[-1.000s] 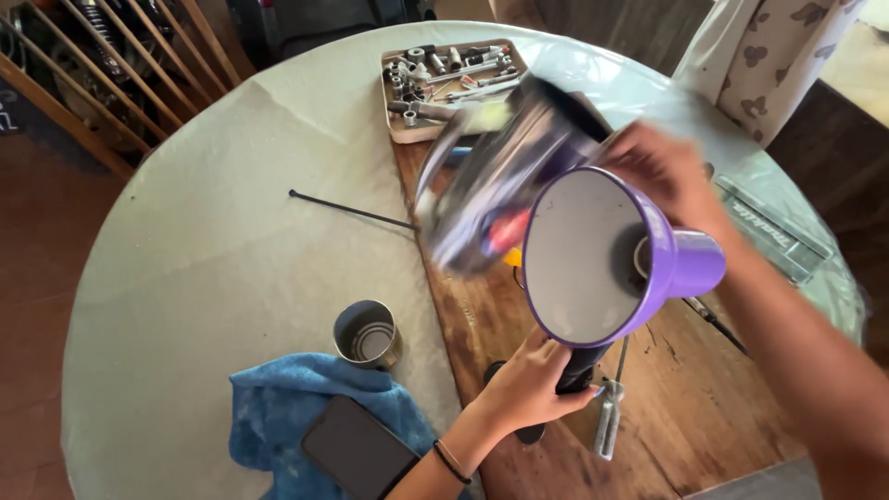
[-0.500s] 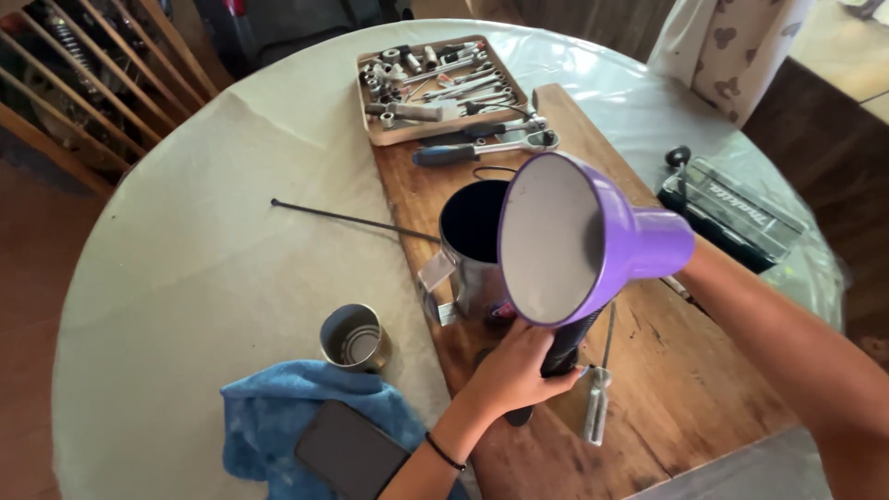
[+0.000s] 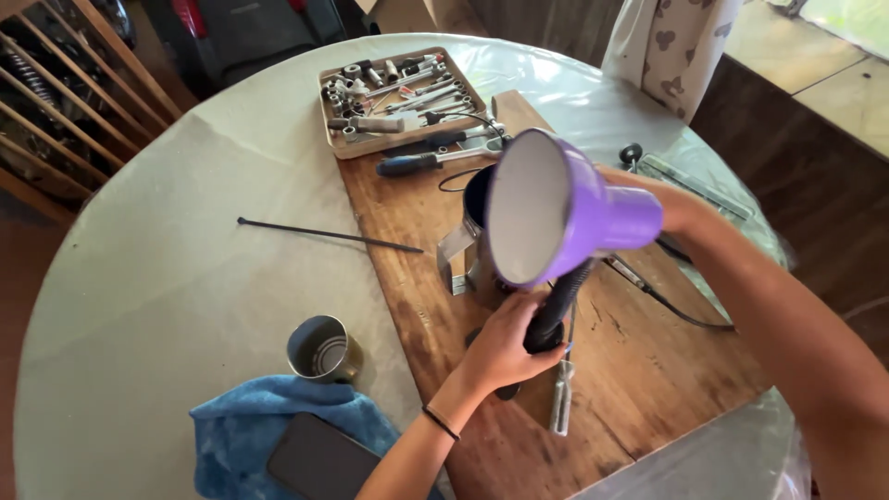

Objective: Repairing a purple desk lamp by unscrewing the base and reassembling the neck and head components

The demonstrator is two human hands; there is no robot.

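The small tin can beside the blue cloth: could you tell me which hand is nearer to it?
Left. The left hand grips the lamp's black neck just right of the can; the right hand holds the purple shade farther off.

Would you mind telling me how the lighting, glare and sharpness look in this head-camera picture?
Head view: daylight falls from the upper right, with bright glare on the plastic table cover; the purple lamp shade is evenly lit, its inside pale; the left hand and tool tray are sharp; the right hand is largely hidden behind the shade; wide-angle bending curves the table edge.

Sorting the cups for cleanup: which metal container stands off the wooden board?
The small open tin beside the blue cloth; the dark metal pot stands on the board.
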